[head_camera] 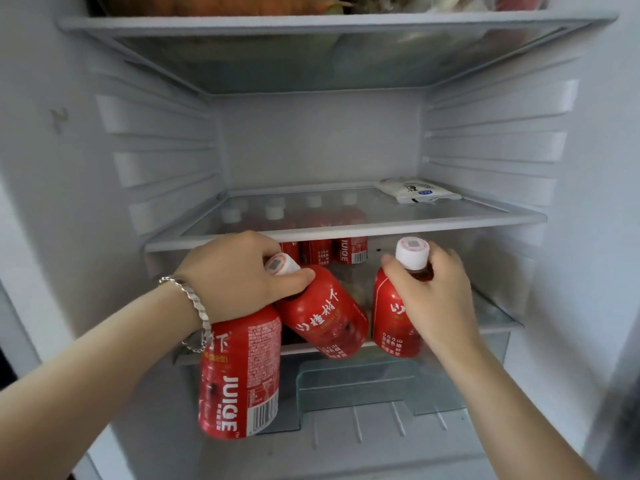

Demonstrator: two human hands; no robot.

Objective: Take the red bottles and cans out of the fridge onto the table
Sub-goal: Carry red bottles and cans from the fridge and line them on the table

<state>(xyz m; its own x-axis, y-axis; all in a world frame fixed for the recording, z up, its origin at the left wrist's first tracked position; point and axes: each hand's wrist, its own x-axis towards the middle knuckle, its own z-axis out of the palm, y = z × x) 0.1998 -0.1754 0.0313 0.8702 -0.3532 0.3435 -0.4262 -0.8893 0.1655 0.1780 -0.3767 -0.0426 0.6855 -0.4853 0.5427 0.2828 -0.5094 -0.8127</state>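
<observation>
Presently, step: lifting 3 red bottles off the lower shelf (491, 317) of the fridge, bound for the desk.
Left hand (242, 275): fingers curled round 2 necks; upright bottle (239, 375) hanging below the wrist, in front of the shelf edge; tilted bottle (322, 310) leaning right, pinched under the thumb.
Right hand (433, 299): closed round the neck of the 3rd bottle (391, 317), just under its white cap (412, 252).
Technique: draw straight out and low, beneath the glass shelf (346, 233); firm up on the tilted bottle first, judged likeliest to slip; avoid knocking bottles together.
To fetch afterwards: back row (332, 251), deeper on the same shelf.
Hidden: finger placement between the 2 necks; base of the tilted bottle, resting on the shelf or lifted, cannot tell; back-row count, blurred through glass; cans, none discernible; desk, out of view.
Hard to read: white pouch (419, 190) on the glass shelf, print too small.
</observation>
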